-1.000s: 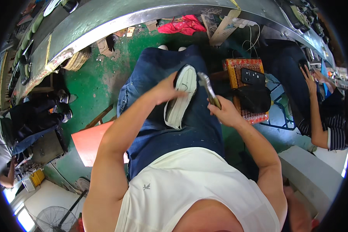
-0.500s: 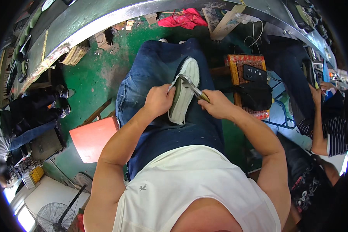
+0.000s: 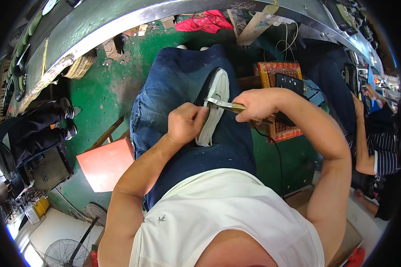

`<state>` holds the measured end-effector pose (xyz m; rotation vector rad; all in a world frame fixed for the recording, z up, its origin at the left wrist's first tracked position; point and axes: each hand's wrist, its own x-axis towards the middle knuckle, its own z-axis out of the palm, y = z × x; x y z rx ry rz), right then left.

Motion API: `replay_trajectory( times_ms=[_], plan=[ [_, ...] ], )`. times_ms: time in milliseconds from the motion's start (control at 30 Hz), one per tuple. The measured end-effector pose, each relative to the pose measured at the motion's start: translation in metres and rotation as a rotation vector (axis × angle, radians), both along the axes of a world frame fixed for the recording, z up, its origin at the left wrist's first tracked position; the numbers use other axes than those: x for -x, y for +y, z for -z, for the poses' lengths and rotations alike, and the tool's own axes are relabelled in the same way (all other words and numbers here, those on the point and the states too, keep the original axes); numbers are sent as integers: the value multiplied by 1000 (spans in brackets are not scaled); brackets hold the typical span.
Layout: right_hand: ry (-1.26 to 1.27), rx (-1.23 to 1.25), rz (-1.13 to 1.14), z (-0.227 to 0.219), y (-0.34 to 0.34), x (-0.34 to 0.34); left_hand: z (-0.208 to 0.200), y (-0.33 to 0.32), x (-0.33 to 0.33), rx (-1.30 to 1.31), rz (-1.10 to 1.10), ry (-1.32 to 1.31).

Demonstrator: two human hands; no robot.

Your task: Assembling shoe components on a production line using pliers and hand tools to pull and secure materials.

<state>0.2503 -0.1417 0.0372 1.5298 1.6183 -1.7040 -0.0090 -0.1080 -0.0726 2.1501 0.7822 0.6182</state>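
A shoe [image 3: 214, 120] with a dark upper and a whitish underside lies bottom up across my lap, its rounded end pointing away from me. My left hand [image 3: 186, 122] is closed against the shoe's left side, thumb and curled fingers at its edge. From the right, my right hand [image 3: 257, 105] grips the handles of a pair of pliers [image 3: 225, 105]. The metal jaws meet the shoe's left edge just beside my left fingertips. Whatever the jaws pinch is too small to make out. Jeans [image 3: 165, 89] cover my legs under the shoe.
A salmon-coloured board [image 3: 107, 163] is at my left. On my right, a red-edged stool [image 3: 272, 71] carries a black phone-like object [image 3: 290, 84]. A long bench [image 3: 133, 22] curves across the far side. A co-worker's arm [image 3: 363, 138] shows at right; another person's legs [image 3: 40, 124] at left.
My right hand has swung up and to the right, elbow farther out, and the pliers lie more level. My left hand has shifted slightly right and down along the shoe edge.
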Motion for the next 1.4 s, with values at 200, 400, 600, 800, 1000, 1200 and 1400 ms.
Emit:
replay_trajectory(
  times_ms=[200, 400, 600, 800, 1000, 1200, 1400],
  plan=[
    [-198, -21, -249, 5, 20, 7, 82, 6, 1, 891, -84, -109],
    [-52, -520, -150, 65, -14, -27, 46, 26, 2, 1198, 241, -225],
    [-19, -660, 45, 86, -40, -16, 48, 31, 1, 1133, 211, -161],
    [-22, -408, 161, 43, -35, -4, 64, 42, -14, 1260, -101, -71],
    [-155, -570, 205, 41, -45, 6, 75, 31, -34, 1013, -159, -137],
    [-175, -283, 56, 13, -5, 20, 62, 18, -22, 1170, -228, -183],
    [-61, -431, 377, 70, -34, 48, 60, 24, -2, 1474, -204, -371]
  ],
)
